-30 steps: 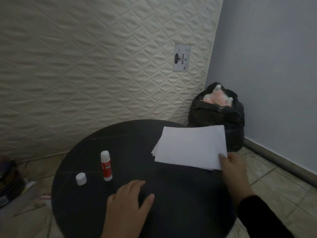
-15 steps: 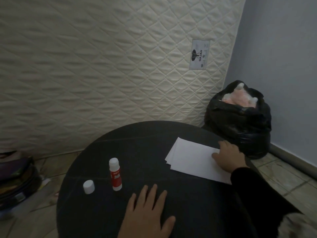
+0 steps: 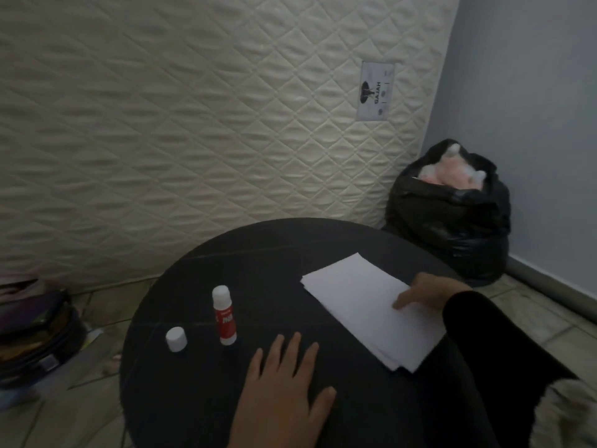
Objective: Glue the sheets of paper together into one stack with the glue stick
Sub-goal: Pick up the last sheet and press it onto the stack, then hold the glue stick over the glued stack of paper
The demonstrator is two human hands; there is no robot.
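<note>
Head view: round dark table [image 3: 200,399], white sheets of paper [image 3: 365,305] in a loose stack on its right half. Right hand [image 3: 433,291] flat on the stack's far right edge, fingers [image 3: 405,300] loosely together and pressed onto the top sheet, pinching nothing. Left hand [image 3: 284,392] palm-down on bare tabletop, fingers spread, just left of the stack's near corner and apart from it. Uncapped glue stick [image 3: 224,315] upright beyond the left fingertips, untouched; white cap [image 3: 176,339] just beside it, further left.
</note>
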